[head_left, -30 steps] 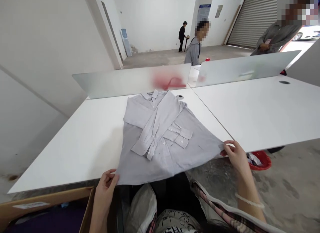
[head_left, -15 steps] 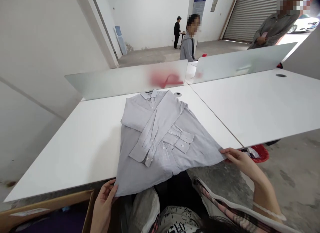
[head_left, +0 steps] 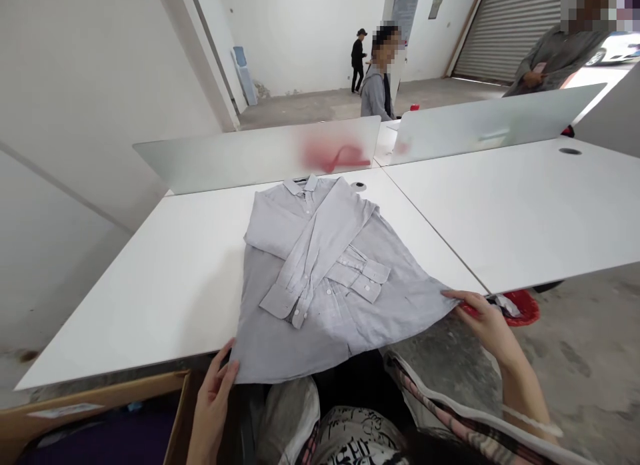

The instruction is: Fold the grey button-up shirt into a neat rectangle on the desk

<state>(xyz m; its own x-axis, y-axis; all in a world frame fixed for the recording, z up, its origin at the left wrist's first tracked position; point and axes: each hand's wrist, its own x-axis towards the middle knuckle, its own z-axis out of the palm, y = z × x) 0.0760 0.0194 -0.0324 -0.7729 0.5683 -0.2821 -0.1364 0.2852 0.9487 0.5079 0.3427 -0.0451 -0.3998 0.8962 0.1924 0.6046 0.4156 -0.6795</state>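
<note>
Item: one pale grey button-up shirt (head_left: 325, 278), lying flat and face up on the white worktop (head_left: 150, 285), collar at the far edge near the frosted divider panel (head_left: 260, 152), hem hanging just over the near edge. Condition: both sleeves are already folded in and crossed over the chest, cuffs lying near the middle of the front; the side panels and lower body are spread wide, so the body fold is judged not yet made. Left hand (head_left: 213, 402): at the near left hem corner, fingers closed in a pinch on the cloth. Right hand (head_left: 487, 325): at the near right hem corner, fingers pinched on the edge and drawing it out taut past the worktop's rim. The two hands sit well apart, one on each corner, stretching the hem between them. Progress, as a judgement: sleeves done, hem squared; the lengthwise and crosswise folds of the body appear left to do. Adjacent: a second white worktop (head_left: 525, 212) to the right, a red basket (head_left: 520, 308) on the floor beyond the right hand, a cardboard box (head_left: 100, 402) at lower left under the worktop edge. Background: three other people stand well away across the concrete hall, none touching the shirt.
</note>
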